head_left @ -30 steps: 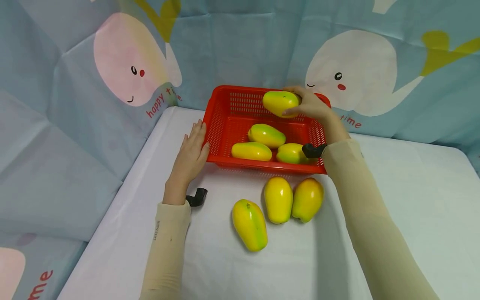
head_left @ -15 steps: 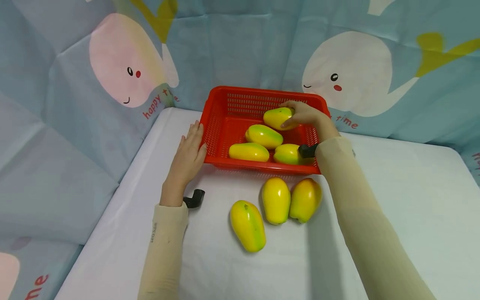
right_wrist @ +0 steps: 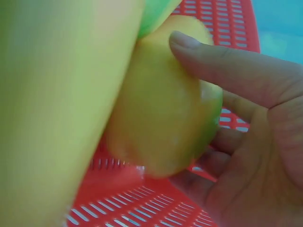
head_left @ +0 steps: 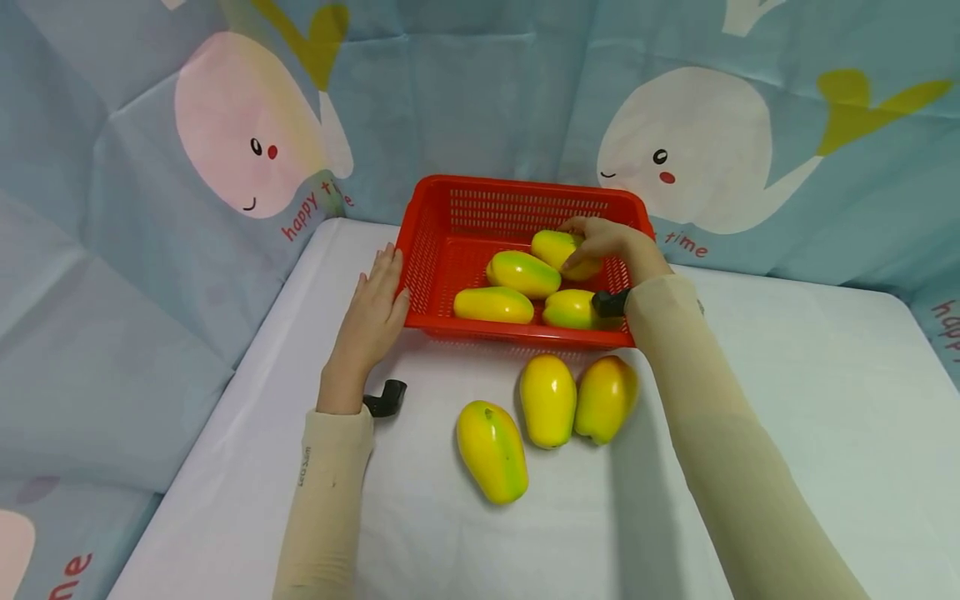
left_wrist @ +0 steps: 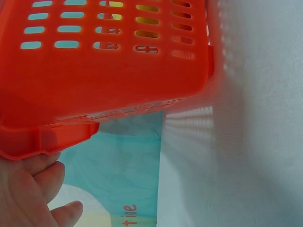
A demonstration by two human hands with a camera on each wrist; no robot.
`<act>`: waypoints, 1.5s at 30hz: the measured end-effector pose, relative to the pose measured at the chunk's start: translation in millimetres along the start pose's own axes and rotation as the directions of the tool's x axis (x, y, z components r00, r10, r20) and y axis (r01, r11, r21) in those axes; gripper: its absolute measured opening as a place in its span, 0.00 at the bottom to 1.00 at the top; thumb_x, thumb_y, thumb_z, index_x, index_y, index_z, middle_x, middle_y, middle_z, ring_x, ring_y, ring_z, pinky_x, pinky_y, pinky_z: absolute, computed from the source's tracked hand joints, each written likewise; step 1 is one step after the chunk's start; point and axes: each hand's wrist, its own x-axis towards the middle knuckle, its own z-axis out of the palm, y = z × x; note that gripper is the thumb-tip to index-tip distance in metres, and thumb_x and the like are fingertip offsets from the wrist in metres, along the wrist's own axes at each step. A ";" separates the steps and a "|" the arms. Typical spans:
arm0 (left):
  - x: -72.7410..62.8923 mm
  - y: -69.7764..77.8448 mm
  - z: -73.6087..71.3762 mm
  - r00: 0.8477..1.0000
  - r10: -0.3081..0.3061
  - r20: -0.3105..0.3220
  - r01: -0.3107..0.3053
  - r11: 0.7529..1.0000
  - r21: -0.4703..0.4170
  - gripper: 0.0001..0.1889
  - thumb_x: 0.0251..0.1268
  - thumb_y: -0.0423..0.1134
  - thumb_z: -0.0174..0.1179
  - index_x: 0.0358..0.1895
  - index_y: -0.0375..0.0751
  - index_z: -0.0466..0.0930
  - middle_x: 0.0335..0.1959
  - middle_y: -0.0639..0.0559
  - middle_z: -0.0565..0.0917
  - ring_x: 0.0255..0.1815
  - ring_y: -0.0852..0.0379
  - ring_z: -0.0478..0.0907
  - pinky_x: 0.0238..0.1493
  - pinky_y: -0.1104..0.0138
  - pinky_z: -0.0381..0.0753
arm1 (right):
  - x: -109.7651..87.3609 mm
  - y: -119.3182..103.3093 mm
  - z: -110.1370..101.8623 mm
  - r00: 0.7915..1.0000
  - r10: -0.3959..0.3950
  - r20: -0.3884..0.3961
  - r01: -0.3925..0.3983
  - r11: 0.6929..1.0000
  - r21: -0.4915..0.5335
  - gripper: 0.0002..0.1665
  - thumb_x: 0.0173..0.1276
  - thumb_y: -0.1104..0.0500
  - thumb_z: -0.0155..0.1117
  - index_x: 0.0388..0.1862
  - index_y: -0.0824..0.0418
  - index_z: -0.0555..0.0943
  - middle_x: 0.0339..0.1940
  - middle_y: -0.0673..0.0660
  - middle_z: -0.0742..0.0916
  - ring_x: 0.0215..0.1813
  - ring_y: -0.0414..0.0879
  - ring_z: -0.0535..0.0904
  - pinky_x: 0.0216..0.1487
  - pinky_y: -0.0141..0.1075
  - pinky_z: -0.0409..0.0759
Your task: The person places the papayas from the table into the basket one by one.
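A red slotted plastic basket (head_left: 459, 260) stands on the white-covered table, with several yellow-green mangoes in it. My right hand (head_left: 609, 240) grips a mango (head_left: 551, 246) low inside the basket's back right part, beside another mango (head_left: 522, 274). Thumb and fingers lie on opposite sides of the held mango (right_wrist: 163, 104) in the right wrist view. Two more mangoes, one on the left (head_left: 493, 305) and one on the right (head_left: 572, 309), lie along the front wall. My left hand (head_left: 367, 312), fingers extended, rests against the basket's left side; its fingertips touch the rim (left_wrist: 52, 139) from outside.
In front of the basket three mangoes lie on the table: one nearest me (head_left: 492, 452), one in the middle (head_left: 548, 401) and one at the right (head_left: 607, 399). A blue whale-print cloth (head_left: 480, 100) hangs behind and left. A black wrist mount (head_left: 386, 398) sits by my left wrist.
My right hand has lowered the mango from the basket's back rim level down among the others inside. My left hand stays at the basket's left side. The view has shifted slightly.
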 end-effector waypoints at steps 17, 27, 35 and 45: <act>-2.2 -4.8 2.1 0.999 -0.030 0.026 0.030 1.000 -0.004 0.30 0.74 0.43 0.38 0.74 0.35 0.46 0.76 0.44 0.46 0.76 0.50 0.40 0.72 0.49 0.40 | -19.3 -6.6 -3.0 0.979 -0.162 -0.125 0.155 0.986 -0.067 0.40 0.63 0.61 0.64 0.72 0.62 0.61 0.70 0.62 0.67 0.70 0.56 0.60 0.67 0.49 0.63; 2.5 -2.8 -8.4 0.999 -0.048 0.014 0.048 0.999 -0.005 0.31 0.72 0.41 0.40 0.74 0.36 0.45 0.76 0.46 0.46 0.76 0.50 0.40 0.72 0.49 0.40 | -67.7 -25.3 -9.5 0.922 -0.295 -0.250 0.301 0.953 -0.013 0.38 0.63 0.60 0.65 0.70 0.61 0.64 0.69 0.59 0.69 0.69 0.55 0.62 0.65 0.49 0.65; 3.8 -1.4 -5.8 0.999 -0.048 0.017 0.048 0.999 -0.020 0.31 0.72 0.41 0.41 0.75 0.37 0.45 0.76 0.46 0.46 0.76 0.50 0.39 0.72 0.49 0.40 | -116.3 -9.6 8.7 0.849 -0.405 -0.339 0.425 0.905 -0.017 0.35 0.61 0.60 0.66 0.67 0.60 0.68 0.64 0.57 0.74 0.64 0.51 0.68 0.62 0.52 0.69; 3.4 0.6 1.2 0.999 -0.044 0.024 0.045 0.998 -0.046 0.31 0.72 0.41 0.41 0.74 0.37 0.45 0.76 0.45 0.46 0.76 0.50 0.40 0.71 0.48 0.41 | -156.6 13.8 34.1 0.784 -0.460 -0.416 0.500 0.866 -0.015 0.32 0.60 0.65 0.67 0.64 0.63 0.71 0.63 0.57 0.75 0.62 0.53 0.69 0.63 0.55 0.65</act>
